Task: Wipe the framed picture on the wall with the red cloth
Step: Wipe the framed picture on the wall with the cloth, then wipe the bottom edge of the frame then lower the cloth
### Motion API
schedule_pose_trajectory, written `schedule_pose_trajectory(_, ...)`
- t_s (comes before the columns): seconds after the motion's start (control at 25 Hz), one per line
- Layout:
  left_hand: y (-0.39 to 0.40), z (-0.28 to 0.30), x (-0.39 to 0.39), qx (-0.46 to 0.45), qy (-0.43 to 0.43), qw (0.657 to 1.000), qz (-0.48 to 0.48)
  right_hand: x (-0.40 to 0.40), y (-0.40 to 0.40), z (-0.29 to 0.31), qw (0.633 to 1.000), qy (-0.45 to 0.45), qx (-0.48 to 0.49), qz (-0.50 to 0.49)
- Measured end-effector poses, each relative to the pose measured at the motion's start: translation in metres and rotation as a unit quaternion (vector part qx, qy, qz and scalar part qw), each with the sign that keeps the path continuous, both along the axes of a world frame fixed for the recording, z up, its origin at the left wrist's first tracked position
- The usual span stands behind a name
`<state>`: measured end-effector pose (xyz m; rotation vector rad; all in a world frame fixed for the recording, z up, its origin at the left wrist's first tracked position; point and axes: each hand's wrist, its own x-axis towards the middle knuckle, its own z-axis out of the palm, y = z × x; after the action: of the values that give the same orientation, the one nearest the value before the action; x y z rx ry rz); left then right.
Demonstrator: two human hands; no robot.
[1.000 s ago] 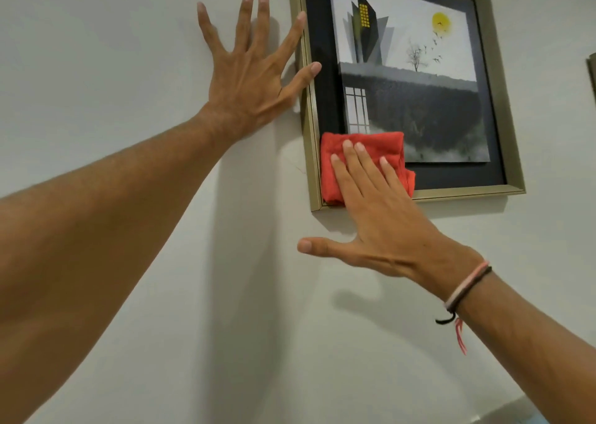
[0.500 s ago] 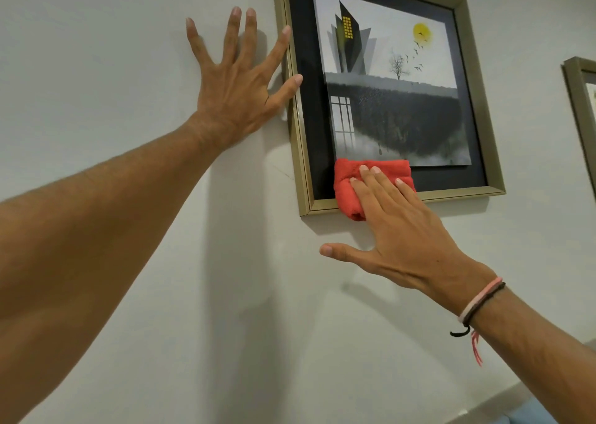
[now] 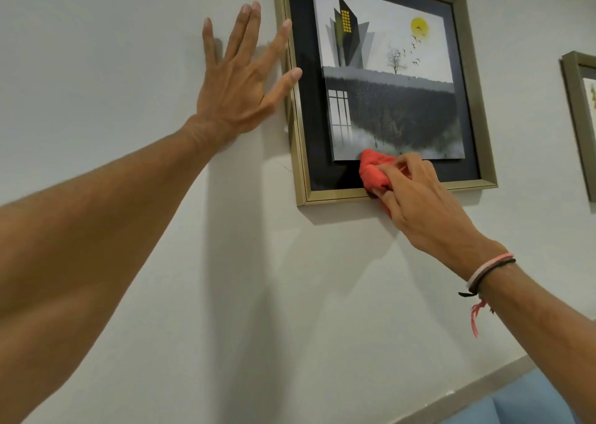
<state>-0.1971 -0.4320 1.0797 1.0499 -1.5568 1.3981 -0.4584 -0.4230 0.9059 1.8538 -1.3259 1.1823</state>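
A framed picture (image 3: 477, 107) with a gold frame hangs on the white wall; it shows a dark building, a tree and a yellow sun. My left hand (image 3: 240, 81) lies flat on the wall beside the frame's left edge, fingers spread, thumb and forefinger touching the frame. My right hand (image 3: 419, 201) grips the bunched red cloth (image 3: 374, 172) and presses it against the black mat and the frame's bottom rail, below the picture's lower edge. Part of the cloth is hidden under my fingers.
A second gold-framed picture (image 3: 577, 113) hangs further right, cut off by the view's edge. A blue cushion or seat (image 3: 522, 404) shows at the bottom right. Bare white wall (image 3: 129, 68) spreads left and below.
My right hand went from flat fingers on the cloth to a bunched grip, and shifted right along the frame's bottom part. The left hand stayed at the frame's left edge.
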Motion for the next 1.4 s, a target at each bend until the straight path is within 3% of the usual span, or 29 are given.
schedule_pose_trajectory(0.08, 0.010, -0.021, -0.003, 0.019, 0.014, 0.992, -0.128, 0.008, 0.007, -0.003, 0.993, -0.073, -0.007, 0.091)
schedule_pose_trajectory(0.2, 0.034, -0.079, -0.008, 0.130, 0.032, 0.944, -0.301, 0.029, 0.036, -0.008, 0.939, -0.185, 0.003, 0.291)
schedule_pose_trajectory(0.36, 0.097, -0.149, 0.014, 0.364, 0.184, 0.806, -0.429, 0.071, 0.086, -0.024, 0.818, -0.246, 0.103, 0.509)
schedule_pose_trajectory(0.44, 0.131, -0.181, 0.041, 0.406, 0.243, 0.746, -0.469, 0.095, 0.107, -0.042, 0.768, -0.263, 0.149, 0.564)
schedule_pose_trajectory(0.52, 0.165, -0.220, 0.071, 0.401, 0.298, 0.721, -0.480, 0.122, 0.126, -0.068, 0.739, -0.265, 0.193, 0.589)
schedule_pose_trajectory(0.72, 0.241, -0.341, 0.140, 0.361, 0.450, 0.709, -0.405, 0.199, 0.181, -0.163, 0.725, -0.199, 0.351, 0.558)
schedule_pose_trajectory(0.84, 0.284, -0.420, 0.177, 0.365, 0.542, 0.668, -0.356, 0.244, 0.203, -0.233, 0.690, -0.204, 0.437, 0.539)
schedule_pose_trajectory(1.0, 0.342, -0.531, 0.218, 0.411, 0.655, 0.543, -0.326, 0.290, 0.228, -0.342, 0.624, -0.297, 0.542, 0.479)
schedule_pose_trajectory(1.12, 0.383, -0.638, 0.229, 0.410, 0.765, 0.419, -0.266, 0.312, 0.250, -0.454, 0.598, -0.356, 0.618, 0.365)
schedule_pose_trajectory(1.2, 0.404, -0.720, 0.220, 0.401, 0.820, 0.361, -0.189, 0.320, 0.268, -0.541, 0.568, -0.383, 0.673, 0.279)
schedule_pose_trajectory(1.28, 0.419, -0.808, 0.205, 0.390, 0.858, 0.316, -0.104, 0.320, 0.288, -0.634, 0.513, -0.416, 0.722, 0.205)
schedule_pose_trajectory(1.4, 0.430, -0.940, 0.181, 0.387, 0.872, 0.299, -0.012, 0.318, 0.310, -0.771, 0.452, -0.410, 0.783, 0.119)
